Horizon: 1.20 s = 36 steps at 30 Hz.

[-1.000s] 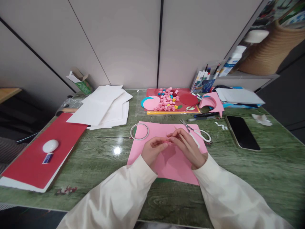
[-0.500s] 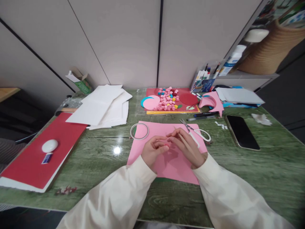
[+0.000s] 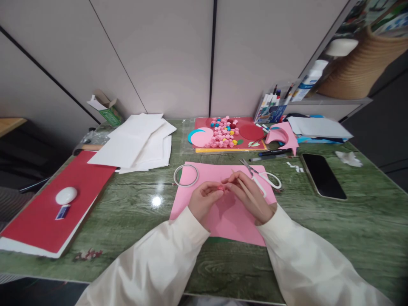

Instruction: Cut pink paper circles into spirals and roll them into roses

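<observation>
My left hand (image 3: 204,202) and my right hand (image 3: 248,194) meet fingertip to fingertip over a pink paper sheet (image 3: 223,216) on the green table. Between the fingertips sits a small rolled pink paper piece (image 3: 220,187), pinched by both hands. A thin wooden stick (image 3: 244,187) lies along my right hand's fingers, held with the roll. A tape ring (image 3: 186,175) lies just left of the sheet's top corner. White-handled scissors (image 3: 263,177) rest on the sheet's top right, beside my right hand.
A red board (image 3: 251,132) at the back carries several small pink, blue and yellow paper rolls (image 3: 225,132). White sheets (image 3: 137,142) lie back left, a red book (image 3: 47,212) with a white mouse (image 3: 66,195) far left. A phone (image 3: 323,176) lies right, a pen holder (image 3: 270,108) behind.
Both hands stay over the pink sheet. The fingers have shifted slightly around the small pink roll; the view has barely moved.
</observation>
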Each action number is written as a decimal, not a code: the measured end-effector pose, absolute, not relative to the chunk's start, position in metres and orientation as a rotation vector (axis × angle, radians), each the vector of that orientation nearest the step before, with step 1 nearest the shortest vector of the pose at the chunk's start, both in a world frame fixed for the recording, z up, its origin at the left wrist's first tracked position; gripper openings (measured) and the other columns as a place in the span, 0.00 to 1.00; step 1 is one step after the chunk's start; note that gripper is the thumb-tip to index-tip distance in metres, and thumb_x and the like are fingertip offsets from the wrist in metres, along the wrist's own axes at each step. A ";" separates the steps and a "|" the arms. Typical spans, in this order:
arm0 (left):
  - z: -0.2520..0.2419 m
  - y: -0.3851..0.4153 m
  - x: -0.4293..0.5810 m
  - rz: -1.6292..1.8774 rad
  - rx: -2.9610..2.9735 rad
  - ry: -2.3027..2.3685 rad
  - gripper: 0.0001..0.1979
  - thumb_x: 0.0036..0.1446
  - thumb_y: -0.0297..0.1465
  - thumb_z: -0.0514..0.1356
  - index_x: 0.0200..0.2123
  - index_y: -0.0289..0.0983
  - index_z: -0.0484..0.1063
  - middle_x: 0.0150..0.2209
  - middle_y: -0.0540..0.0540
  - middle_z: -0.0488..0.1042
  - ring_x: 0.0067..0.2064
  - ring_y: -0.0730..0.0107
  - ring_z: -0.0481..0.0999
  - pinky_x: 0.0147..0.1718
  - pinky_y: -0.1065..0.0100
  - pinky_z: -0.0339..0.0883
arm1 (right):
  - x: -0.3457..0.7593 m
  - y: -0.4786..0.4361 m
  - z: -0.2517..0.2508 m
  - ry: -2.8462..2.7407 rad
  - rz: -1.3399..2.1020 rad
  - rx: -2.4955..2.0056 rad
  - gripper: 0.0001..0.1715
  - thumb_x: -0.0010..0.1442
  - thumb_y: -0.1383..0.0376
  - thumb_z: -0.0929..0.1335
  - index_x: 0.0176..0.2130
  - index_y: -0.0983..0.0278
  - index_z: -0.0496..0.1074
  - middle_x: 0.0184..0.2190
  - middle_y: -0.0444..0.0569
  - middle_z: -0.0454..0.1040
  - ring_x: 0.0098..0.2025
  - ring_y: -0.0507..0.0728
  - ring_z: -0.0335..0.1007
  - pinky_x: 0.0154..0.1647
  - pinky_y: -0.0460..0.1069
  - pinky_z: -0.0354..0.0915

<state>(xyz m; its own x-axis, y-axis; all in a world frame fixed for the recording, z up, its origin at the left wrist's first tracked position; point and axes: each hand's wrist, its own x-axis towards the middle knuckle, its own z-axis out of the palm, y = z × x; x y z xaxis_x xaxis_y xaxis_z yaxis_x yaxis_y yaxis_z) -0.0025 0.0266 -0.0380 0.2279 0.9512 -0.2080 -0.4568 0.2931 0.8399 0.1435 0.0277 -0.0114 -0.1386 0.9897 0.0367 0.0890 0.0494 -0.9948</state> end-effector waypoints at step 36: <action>-0.016 0.018 0.001 1.164 0.987 1.008 0.07 0.39 0.23 0.64 0.25 0.34 0.70 0.29 0.47 0.73 0.35 0.70 0.73 0.38 0.65 0.66 | 0.143 0.027 -0.009 -1.455 1.235 -1.175 0.04 0.55 0.64 0.63 0.32 0.62 0.62 0.35 0.47 0.69 0.35 0.53 0.65 0.38 0.50 0.62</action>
<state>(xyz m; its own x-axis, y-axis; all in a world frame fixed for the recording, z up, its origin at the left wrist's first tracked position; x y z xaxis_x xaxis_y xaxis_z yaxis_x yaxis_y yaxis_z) 0.0013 0.0181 -0.0160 0.1105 0.9887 -0.1016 -0.2420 0.1259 0.9621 0.1431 0.0272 -0.0093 -0.1753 0.9837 0.0407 0.1196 0.0623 -0.9909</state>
